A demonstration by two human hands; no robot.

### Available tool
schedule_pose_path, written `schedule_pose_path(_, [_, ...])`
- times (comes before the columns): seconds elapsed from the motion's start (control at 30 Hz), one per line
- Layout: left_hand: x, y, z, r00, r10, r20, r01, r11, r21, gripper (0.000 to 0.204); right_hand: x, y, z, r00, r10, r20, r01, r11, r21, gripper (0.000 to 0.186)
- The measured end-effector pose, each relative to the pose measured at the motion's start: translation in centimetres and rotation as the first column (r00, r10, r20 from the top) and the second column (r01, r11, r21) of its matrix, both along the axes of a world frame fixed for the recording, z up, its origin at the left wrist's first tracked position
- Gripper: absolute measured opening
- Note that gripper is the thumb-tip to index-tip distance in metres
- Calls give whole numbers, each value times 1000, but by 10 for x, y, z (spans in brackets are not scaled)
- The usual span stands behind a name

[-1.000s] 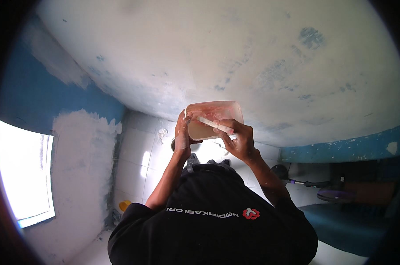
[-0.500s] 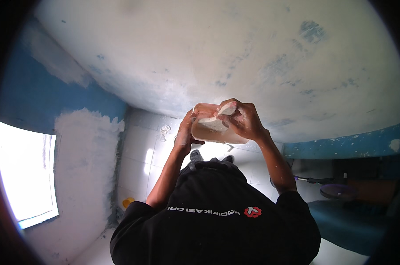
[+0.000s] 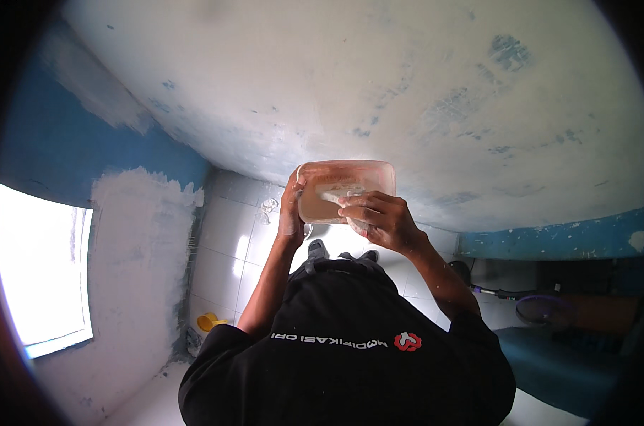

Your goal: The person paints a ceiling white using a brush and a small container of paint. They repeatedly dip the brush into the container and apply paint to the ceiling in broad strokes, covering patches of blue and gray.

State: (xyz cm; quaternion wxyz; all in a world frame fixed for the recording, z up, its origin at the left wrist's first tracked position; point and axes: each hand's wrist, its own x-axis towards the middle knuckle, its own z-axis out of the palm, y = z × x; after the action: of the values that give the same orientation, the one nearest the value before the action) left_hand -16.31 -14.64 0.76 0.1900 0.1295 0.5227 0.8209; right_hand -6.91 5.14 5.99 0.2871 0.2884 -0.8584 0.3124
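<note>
My left hand [image 3: 290, 207] is closed on the left side of a rounded rectangular plastic tub [image 3: 345, 169], pale and see-through. White paste [image 3: 330, 194] lies inside it. At the tub's near right side, my right hand [image 3: 386, 221] has its fingers bent over a white, paste-smeared piece [image 3: 357, 225], apparently a small spreading tool. The fingers cover most of it, so its exact kind is unclear. Its lower end shows beneath the fingers, at the tub's near rim.
Ahead rises a wall [image 3: 300, 92] with patchy white coating over blue. A bright window [image 3: 41, 270] is at left. On the tiled floor [image 3: 222, 234] are white scraps [image 3: 268, 207] and a yellow dipper [image 3: 208, 321]. A purple-rimmed round object [image 3: 542, 309] stands at right.
The tub has shifted slightly left and up and shows more of its inside. My right hand has turned over, moving from the tub's far side to its near side with the white piece.
</note>
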Motion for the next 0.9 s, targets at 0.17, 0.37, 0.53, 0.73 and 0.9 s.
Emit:
schedule_pose_path(0.17, [0, -5, 3, 994, 28, 107, -19, 997, -80, 66, 0, 4, -1, 999, -22, 24, 24, 992, -123, 39])
schedule_pose_path(0.37, [7, 0, 6, 999, 33, 13, -31, 993, -114, 67, 1, 5, -1, 1000, -1, 4, 1, 995, -99, 23])
schedule_pose_path(0.53, [9, -8, 0, 997, 49, 56, -39, 984, -174, 69, 6, 8, -13, 992, -20, 121, 42, 982, -185, 19])
schedule_pose_path(0.73, [12, -10, -2, 976, 76, 204, -22, 967, -254, 73, 6, 27, -40, 902, 35, 431, 409, 252, -877, 33])
schedule_pose_path(0.9, [11, -11, -6, 967, 106, 233, -35, 956, -290, 78, 7, 30, -79, 853, 230, 468, 519, -280, -808, 44])
